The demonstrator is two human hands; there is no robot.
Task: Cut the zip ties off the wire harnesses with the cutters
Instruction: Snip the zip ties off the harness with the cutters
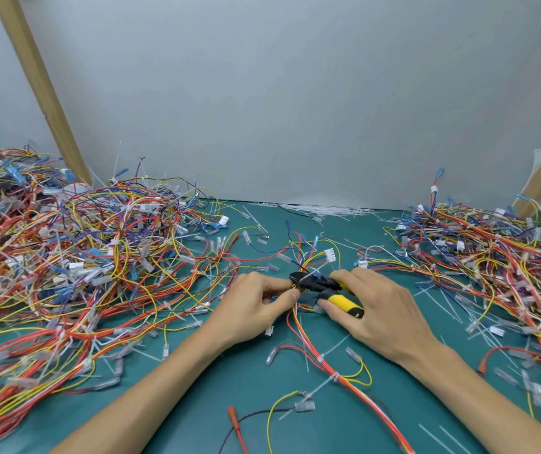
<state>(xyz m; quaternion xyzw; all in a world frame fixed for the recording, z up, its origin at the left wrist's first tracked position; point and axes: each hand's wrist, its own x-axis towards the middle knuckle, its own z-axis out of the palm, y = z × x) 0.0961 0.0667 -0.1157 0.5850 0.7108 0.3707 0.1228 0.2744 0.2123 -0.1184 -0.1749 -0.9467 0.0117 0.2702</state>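
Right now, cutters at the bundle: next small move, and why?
Probably squeeze the handles to snip the tie. The right hand grips the yellow-handled cutters, their black head against the wire harness that the left hand pinches, and a white zip tie pokes out right at the head. Whether the tie sits between the blades is too small to tell, so check first.

This looks like a small workshop, an assembly workstation. A table [197,404] covered with a green work mat carries big heaps of wire harnesses [66,257] along its left and right edges. Loose white zip ties [321,209] lie at its far edge, below a plain grey wall [295,93] with wooden struts [36,80].
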